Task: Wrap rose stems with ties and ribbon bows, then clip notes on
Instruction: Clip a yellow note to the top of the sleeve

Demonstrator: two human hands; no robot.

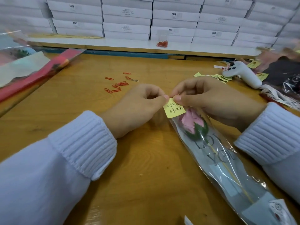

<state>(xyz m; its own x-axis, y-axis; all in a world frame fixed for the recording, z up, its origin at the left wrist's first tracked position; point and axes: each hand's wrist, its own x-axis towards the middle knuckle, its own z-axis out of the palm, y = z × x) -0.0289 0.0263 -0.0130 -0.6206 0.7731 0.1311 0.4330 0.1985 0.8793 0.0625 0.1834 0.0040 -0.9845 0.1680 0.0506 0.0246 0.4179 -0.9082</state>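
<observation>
At table centre, both hands meet at the mouth of the clear sleeve (219, 159). Left hand (139, 104) pinches the top corner of the yellow note (174, 108) between thumb and forefinger. Right hand (211, 98) pinches the same top edge just beside it, thumb on the paper's face. Note sits over the sleeve's open end, just above the pink rose (193, 121); the stem runs inside the sleeve toward me and to the right, and the sleeve lies flat on the table (81, 103). I read this as the note-clipping step. I see no tie or bow on this stem from here. Fingertips hide whether a clip is already in place, so I cannot tell. Next move, as I judge it: seat a clip over note and film edge together, keeping both layers aligned, since the film looks slippery. Around: loose paper clips (117, 85) left of the hands, nothing between; spare notes (219, 77) and a white handled tool (241, 73) to the right; a red clip heap (162, 43) on the ledge under stacked white boxes (126, 18).
</observation>
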